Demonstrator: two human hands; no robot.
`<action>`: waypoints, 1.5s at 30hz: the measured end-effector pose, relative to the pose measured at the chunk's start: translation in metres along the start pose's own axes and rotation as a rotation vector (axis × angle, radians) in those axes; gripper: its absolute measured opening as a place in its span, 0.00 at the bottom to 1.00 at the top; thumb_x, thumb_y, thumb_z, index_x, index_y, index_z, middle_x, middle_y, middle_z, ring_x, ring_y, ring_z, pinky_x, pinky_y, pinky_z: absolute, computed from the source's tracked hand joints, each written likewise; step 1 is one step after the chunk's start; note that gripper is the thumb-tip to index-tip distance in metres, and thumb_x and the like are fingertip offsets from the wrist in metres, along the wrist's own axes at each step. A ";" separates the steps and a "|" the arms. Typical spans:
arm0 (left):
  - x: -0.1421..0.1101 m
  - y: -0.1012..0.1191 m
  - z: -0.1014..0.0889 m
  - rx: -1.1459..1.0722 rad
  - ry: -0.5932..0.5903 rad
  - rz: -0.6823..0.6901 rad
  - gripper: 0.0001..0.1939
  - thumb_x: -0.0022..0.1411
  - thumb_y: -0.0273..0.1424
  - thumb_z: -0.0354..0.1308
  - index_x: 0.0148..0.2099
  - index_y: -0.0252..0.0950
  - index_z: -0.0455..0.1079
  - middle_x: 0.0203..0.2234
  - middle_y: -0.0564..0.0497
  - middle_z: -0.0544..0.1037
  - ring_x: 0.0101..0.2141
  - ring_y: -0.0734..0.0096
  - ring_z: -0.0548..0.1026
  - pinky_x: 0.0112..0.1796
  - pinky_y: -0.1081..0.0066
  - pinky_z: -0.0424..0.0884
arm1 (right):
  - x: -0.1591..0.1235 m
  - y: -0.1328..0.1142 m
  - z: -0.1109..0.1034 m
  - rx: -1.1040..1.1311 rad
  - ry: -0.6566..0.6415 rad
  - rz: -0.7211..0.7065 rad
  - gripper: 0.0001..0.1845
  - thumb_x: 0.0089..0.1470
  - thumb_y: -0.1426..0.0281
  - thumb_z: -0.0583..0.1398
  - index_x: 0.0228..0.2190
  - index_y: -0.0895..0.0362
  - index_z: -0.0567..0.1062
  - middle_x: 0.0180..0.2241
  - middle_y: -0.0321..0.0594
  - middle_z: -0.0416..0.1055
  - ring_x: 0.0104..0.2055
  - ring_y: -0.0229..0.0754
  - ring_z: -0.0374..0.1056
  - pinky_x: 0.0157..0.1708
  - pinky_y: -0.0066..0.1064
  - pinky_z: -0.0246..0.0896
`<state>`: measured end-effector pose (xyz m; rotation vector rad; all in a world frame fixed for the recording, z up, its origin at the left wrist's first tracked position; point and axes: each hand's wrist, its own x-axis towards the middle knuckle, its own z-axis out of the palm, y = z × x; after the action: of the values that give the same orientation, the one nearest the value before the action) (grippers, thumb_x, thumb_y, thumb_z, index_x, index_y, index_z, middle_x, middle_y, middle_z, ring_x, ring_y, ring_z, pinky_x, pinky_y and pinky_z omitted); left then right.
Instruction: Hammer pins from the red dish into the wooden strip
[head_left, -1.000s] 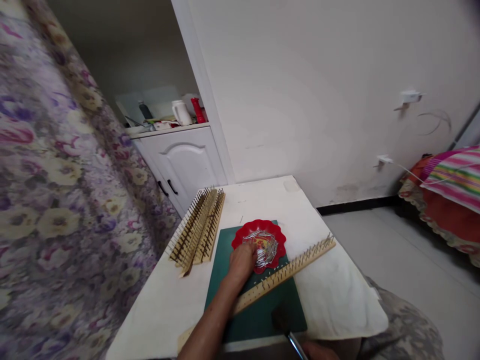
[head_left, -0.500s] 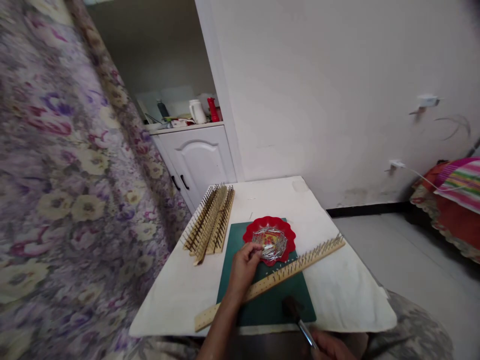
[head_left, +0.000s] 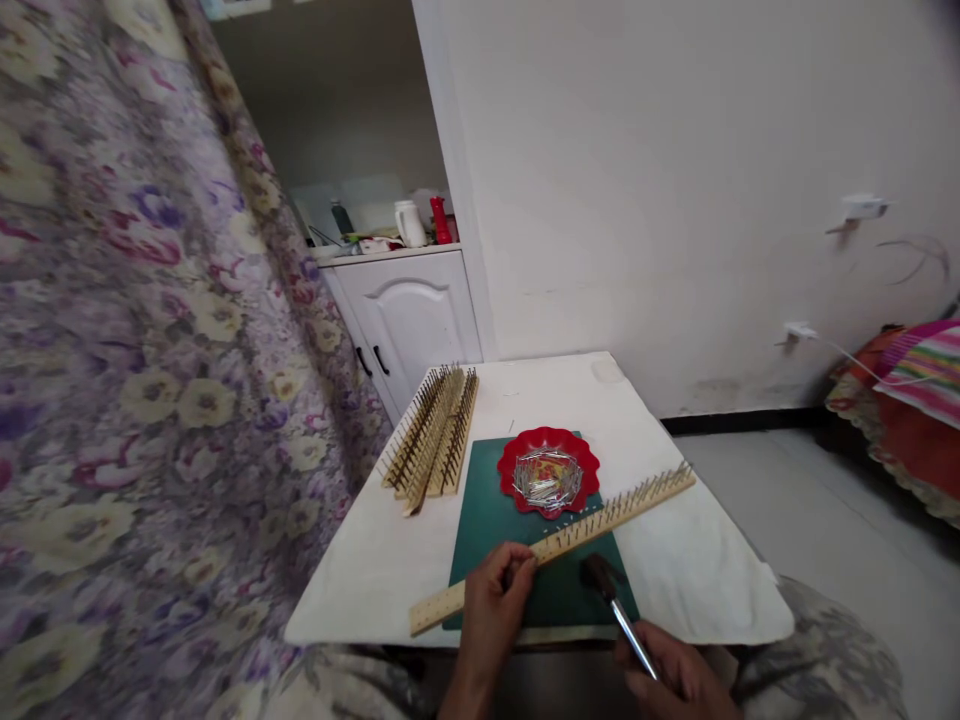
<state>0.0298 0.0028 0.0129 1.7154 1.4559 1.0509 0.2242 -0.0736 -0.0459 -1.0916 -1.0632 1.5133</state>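
Note:
A long wooden strip lies at a slant across the green mat; upright nails fill its right part, and the left part shows bare holes. My left hand is over the strip's middle with thumb and fingers pinched together; whatever is between them is too small to make out. Just beyond is a red scalloped dish of loose silvery nails. My right hand is closed around the metal handle of a hammer, whose dark head hovers above the mat's front right part.
Several nail-studded wooden strips lie side by side at the table's left. A white cloth covers the table. Behind stand a white cabinet and a wall. A floral curtain hangs on the left.
My left hand has come away from the dish of nails, moving nearer and down to the wooden strip. The hammer in my right hand has risen slightly into view. The camera view has shifted a little.

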 end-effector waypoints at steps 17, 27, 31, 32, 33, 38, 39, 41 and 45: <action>-0.043 -0.011 0.051 0.239 -0.340 0.294 0.06 0.57 0.32 0.55 0.32 0.43 0.73 0.31 0.49 0.76 0.30 0.69 0.73 0.29 0.74 0.65 | 0.004 -0.013 0.008 0.074 0.160 -0.037 0.19 0.45 0.56 0.62 0.34 0.54 0.66 0.18 0.22 0.58 0.11 0.26 0.44 0.10 0.20 0.36; -0.023 0.001 0.034 0.049 -0.101 0.122 0.07 0.58 0.31 0.53 0.31 0.38 0.72 0.24 0.52 0.76 0.28 0.70 0.73 0.30 0.74 0.67 | 0.001 -0.017 0.007 0.026 0.196 -0.020 0.21 0.48 0.51 0.59 0.35 0.53 0.63 0.18 0.24 0.64 0.08 0.24 0.43 0.08 0.19 0.33; 0.006 -0.004 0.027 0.044 0.055 0.059 0.09 0.58 0.33 0.52 0.30 0.36 0.70 0.24 0.53 0.73 0.27 0.71 0.71 0.29 0.75 0.65 | 0.000 -0.014 0.005 0.026 0.205 -0.008 0.22 0.47 0.50 0.60 0.34 0.53 0.63 0.16 0.23 0.63 0.09 0.24 0.44 0.09 0.18 0.33; 0.011 -0.005 0.027 0.048 0.073 0.071 0.09 0.58 0.33 0.52 0.30 0.36 0.70 0.25 0.53 0.72 0.27 0.71 0.71 0.29 0.75 0.65 | 0.000 -0.012 0.005 0.035 0.205 -0.010 0.22 0.47 0.51 0.60 0.34 0.53 0.63 0.16 0.23 0.62 0.09 0.24 0.44 0.09 0.18 0.34; 0.014 -0.007 0.029 0.057 0.083 0.081 0.09 0.58 0.33 0.52 0.29 0.36 0.70 0.25 0.53 0.72 0.27 0.72 0.71 0.29 0.75 0.64 | 0.000 -0.011 0.005 0.040 0.203 -0.014 0.22 0.47 0.51 0.60 0.34 0.53 0.63 0.16 0.23 0.62 0.10 0.25 0.44 0.09 0.18 0.34; 0.018 -0.014 0.035 0.107 0.070 0.065 0.09 0.59 0.32 0.51 0.29 0.36 0.70 0.25 0.54 0.69 0.27 0.72 0.70 0.29 0.75 0.63 | 0.000 -0.010 0.004 0.056 0.169 -0.008 0.21 0.47 0.51 0.60 0.34 0.54 0.64 0.16 0.23 0.62 0.10 0.25 0.42 0.09 0.20 0.33; 0.018 -0.016 0.036 0.109 0.065 0.066 0.09 0.59 0.32 0.51 0.29 0.36 0.70 0.25 0.54 0.70 0.27 0.72 0.70 0.29 0.75 0.63 | 0.000 -0.010 0.004 0.058 0.171 -0.004 0.21 0.47 0.51 0.60 0.34 0.53 0.65 0.16 0.24 0.61 0.10 0.26 0.43 0.09 0.20 0.33; 0.018 -0.018 0.037 0.109 0.057 0.069 0.09 0.60 0.31 0.51 0.30 0.36 0.70 0.26 0.54 0.70 0.28 0.72 0.71 0.30 0.75 0.62 | 0.001 -0.009 0.004 0.078 0.207 -0.033 0.20 0.46 0.52 0.61 0.33 0.53 0.66 0.16 0.24 0.61 0.12 0.28 0.49 0.10 0.20 0.38; 0.019 -0.021 0.039 0.097 0.068 0.072 0.10 0.59 0.32 0.51 0.29 0.36 0.70 0.25 0.54 0.70 0.28 0.72 0.70 0.30 0.75 0.62 | 0.003 -0.004 0.005 0.118 0.244 -0.066 0.19 0.45 0.54 0.63 0.31 0.53 0.67 0.16 0.23 0.57 0.14 0.28 0.50 0.12 0.19 0.43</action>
<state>0.0553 0.0262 -0.0200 1.8279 1.5201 1.1025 0.2200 -0.0706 -0.0414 -1.1151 -0.8238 1.3347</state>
